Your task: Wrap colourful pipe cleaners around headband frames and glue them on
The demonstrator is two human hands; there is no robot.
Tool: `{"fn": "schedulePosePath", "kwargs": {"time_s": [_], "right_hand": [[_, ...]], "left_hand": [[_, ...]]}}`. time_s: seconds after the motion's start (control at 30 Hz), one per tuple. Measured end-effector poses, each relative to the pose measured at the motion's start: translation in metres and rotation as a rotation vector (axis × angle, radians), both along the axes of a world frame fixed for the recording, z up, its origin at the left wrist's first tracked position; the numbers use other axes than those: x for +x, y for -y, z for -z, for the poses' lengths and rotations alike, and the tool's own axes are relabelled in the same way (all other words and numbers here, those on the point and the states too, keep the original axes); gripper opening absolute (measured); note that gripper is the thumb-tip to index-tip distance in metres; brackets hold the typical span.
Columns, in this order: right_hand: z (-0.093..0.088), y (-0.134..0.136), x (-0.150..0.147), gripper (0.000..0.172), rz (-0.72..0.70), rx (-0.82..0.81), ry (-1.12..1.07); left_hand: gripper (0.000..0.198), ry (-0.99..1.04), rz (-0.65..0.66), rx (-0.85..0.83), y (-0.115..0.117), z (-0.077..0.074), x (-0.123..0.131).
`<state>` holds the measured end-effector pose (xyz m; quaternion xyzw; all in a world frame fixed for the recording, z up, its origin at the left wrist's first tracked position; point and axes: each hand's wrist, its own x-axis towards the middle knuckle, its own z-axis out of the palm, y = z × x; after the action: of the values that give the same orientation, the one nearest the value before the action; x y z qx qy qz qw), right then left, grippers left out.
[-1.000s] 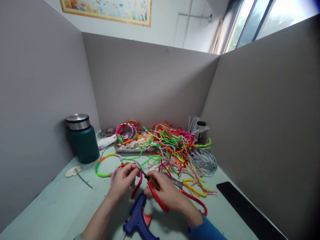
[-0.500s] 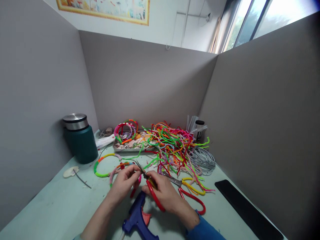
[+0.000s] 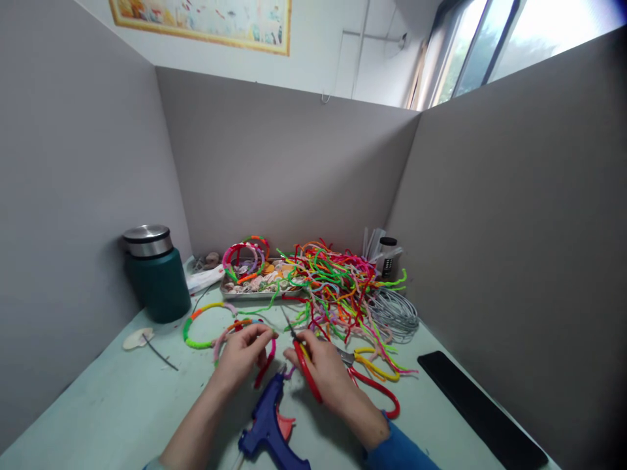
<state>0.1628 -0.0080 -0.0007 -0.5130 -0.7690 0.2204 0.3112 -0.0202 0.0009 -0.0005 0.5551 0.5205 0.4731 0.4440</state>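
- Two hands working close together over the worktop (image 3: 122, 405), fingertips apart.
- Left hand (image 3: 247, 352): grip closed up, thumb and forefinger pressed together at the tips. Appears to hold the multicoloured hoop (image 3: 266, 370), which passes behind the fingers; its magenta and red stretch hangs below them. Small greenish bit at the fingertips, too tiny to identify.
- Right hand (image 3: 323, 369): grip curled around the handles of the red-handled scissors (image 3: 309, 375). Blades point up and away, just beside the left fingertips, touching nothing visible. Blade gap narrow at most; exact spread not readable.
- Step in hand, judged: fine snipping or tidying at the pinched spot.
- Good practice: keep the left pinch firm but light, since fuzzy covering would likely flatten or slip if squeezed hard.
- Cut with the blade tips only, leaving the pinched bit proud of the fingers; turn the hoop rather than twisting the right wrist.
- Hazard, judged: blue glue gun (image 3: 267, 418) lies directly below, nozzle aimed up between the hands. If hot, a dropped wrist could touch it; better set aside. Purple strand (image 3: 290, 373) curls just beside the nozzle.
- Nearby: second scissors (image 3: 347, 357) to the right of the right hand; loose hoop (image 3: 198, 343) beyond the left; pile of fuzzy stems (image 3: 333, 274) further back.
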Motion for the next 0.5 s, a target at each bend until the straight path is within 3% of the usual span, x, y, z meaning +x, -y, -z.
{"fn": "schedulePosePath", "kwargs": {"time_s": [0.13, 0.3, 0.4, 0.5], "right_hand": [[-0.006, -0.014, 0.027, 0.024, 0.293, 0.026, 0.365], [-0.012, -0.022, 0.055, 0.025, 0.364, -0.023, 0.585], [-0.022, -0.021, 0.049, 0.014, 0.363, 0.009, 0.536], [-0.031, -0.021, 0.023, 0.023, 0.123, 0.079, 0.197]], "left_hand": [[0.04, 0.12, -0.137, -0.12, -0.005, 0.005, -0.006], [0.041, 0.312, -0.033, -0.152, -0.007, 0.005, -0.006], [0.051, 0.336, 0.052, -0.129, -0.005, 0.002, -0.004], [0.051, 0.308, 0.114, -0.084, -0.002, -0.001, -0.003]]}}
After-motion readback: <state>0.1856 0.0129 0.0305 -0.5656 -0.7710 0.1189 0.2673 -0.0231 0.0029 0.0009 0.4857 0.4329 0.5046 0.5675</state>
